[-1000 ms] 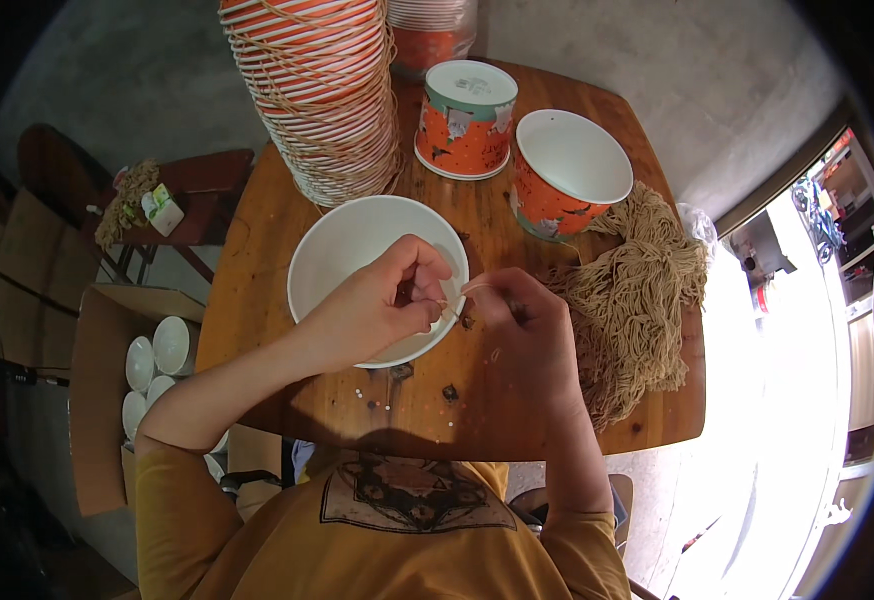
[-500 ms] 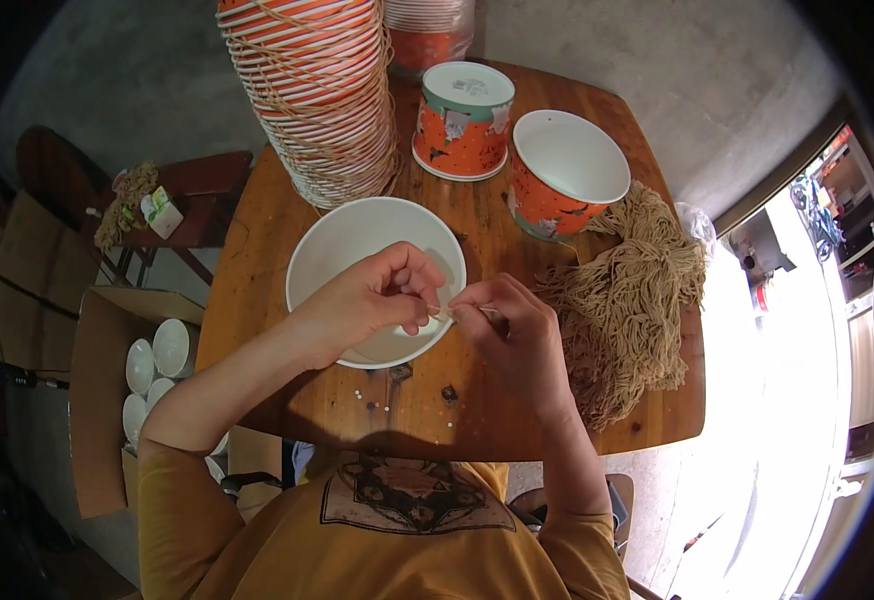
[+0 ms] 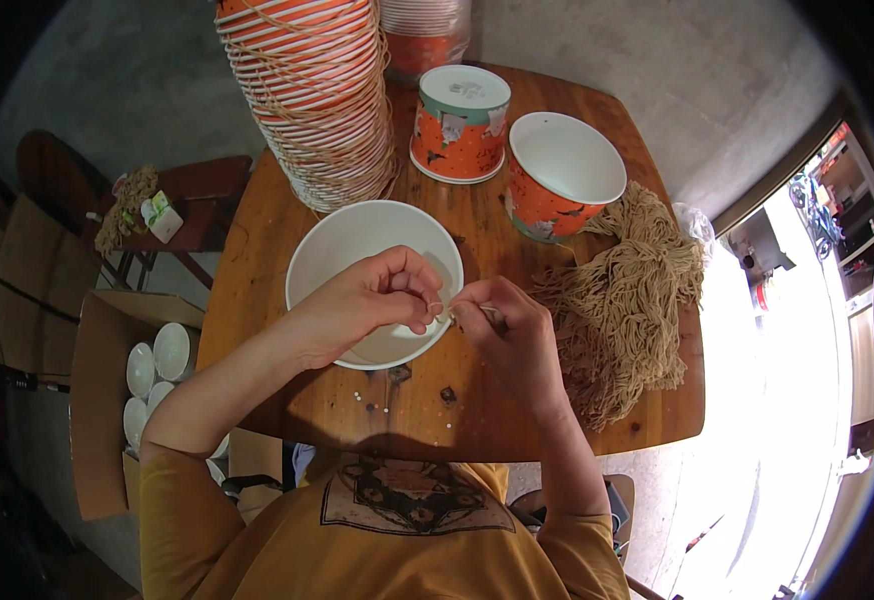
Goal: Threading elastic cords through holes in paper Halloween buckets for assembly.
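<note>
A large white paper bucket (image 3: 329,262) stands on the wooden table, its open mouth facing up at me. Both my hands meet over its right rim, pinching a thin tan cord (image 3: 441,309). My left hand (image 3: 382,295) has its fingers curled, with thumb and forefinger together on the cord. Close beside it, my right hand (image 3: 507,318) pinches the cord at the rim, and a pale end sticks out between its fingers. A knot or hole there is too small to make out. Right of my right hand lies a heap of tan cords (image 3: 637,300).
A tall stack of orange-and-white buckets (image 3: 307,100) wound with cord stands at the back left. Behind are an upturned orange bucket (image 3: 460,135) and a tilted one (image 3: 557,190). A cardboard box (image 3: 102,400) with white cups sits left of the table (image 3: 427,410).
My fingers have shifted very slightly at the cord, and a small loop shows more plainly by my left fingertips. Otherwise the view has only moved a little.
</note>
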Motion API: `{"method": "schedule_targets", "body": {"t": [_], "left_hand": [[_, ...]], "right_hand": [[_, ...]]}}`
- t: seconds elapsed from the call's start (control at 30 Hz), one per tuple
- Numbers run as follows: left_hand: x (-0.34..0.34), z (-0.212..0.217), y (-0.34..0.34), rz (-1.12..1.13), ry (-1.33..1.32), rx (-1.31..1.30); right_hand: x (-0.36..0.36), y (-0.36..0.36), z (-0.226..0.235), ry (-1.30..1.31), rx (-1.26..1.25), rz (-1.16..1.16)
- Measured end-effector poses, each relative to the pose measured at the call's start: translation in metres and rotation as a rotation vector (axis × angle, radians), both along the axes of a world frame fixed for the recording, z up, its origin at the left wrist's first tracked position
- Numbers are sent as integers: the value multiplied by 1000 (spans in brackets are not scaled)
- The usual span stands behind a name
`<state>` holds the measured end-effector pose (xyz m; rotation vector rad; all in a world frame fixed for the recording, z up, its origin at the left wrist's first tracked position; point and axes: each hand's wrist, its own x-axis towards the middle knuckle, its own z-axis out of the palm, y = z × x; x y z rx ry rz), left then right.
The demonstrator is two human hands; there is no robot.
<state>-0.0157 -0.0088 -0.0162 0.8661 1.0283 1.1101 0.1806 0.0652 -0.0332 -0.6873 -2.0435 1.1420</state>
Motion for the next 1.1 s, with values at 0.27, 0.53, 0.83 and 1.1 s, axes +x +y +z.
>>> {"method": "schedule_targets", "body": {"t": [0.27, 0.53, 0.83, 1.1], "left_hand": [[9, 4, -3, 39, 166, 95], [14, 4, 2, -84, 328, 62], [15, -2, 6, -79, 370, 14], [16, -5, 9, -21, 260, 70]], "right_hand": [[1, -2, 3, -68, 29, -16], [3, -3, -3, 29, -201, -93], [11, -4, -6, 60, -435, -104], [18, 2, -15, 114, 244, -132]]}}
